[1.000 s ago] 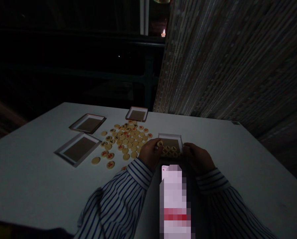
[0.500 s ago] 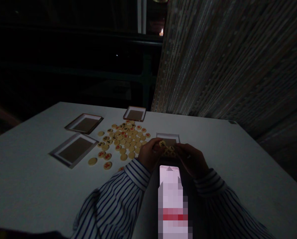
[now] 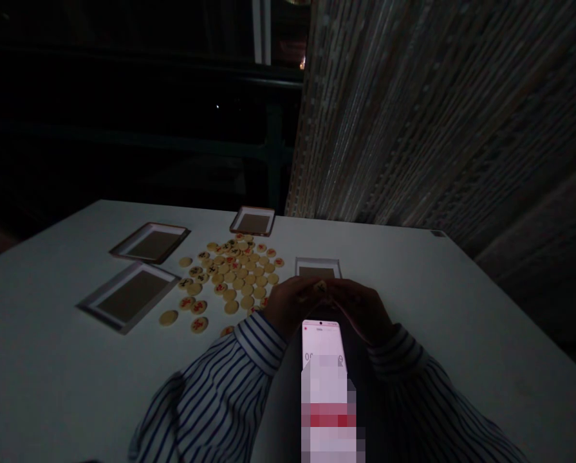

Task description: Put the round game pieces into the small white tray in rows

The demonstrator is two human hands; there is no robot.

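Note:
My left hand [image 3: 288,305] and my right hand [image 3: 365,308] meet just in front of me, fingers curved inward and touching at the tips. Between them shows a round, pale yellow Chinese chess piece [image 3: 320,287] with a dark character; any other pieces there are covered by the fingers. Behind my hands lies a shallow box lid [image 3: 317,271], its near part hidden. To the left spread many loose Chinese chess pieces [image 3: 238,283], some face down, some with red or black characters. Below my hands a lit phone [image 3: 320,337] lies partly blurred out.
Two shallow trays, one dark-rimmed [image 3: 151,245] and one grey-rimmed [image 3: 129,296], lie left of the pieces. A smaller tray [image 3: 253,222] sits at the far edge of the white table [image 3: 461,321]. A string curtain [image 3: 389,116] hangs behind on the right. The room is dim.
My hands have closed together, covering several pieces that showed between them before. The whole view has shifted slightly, so the table things appear a little further left.

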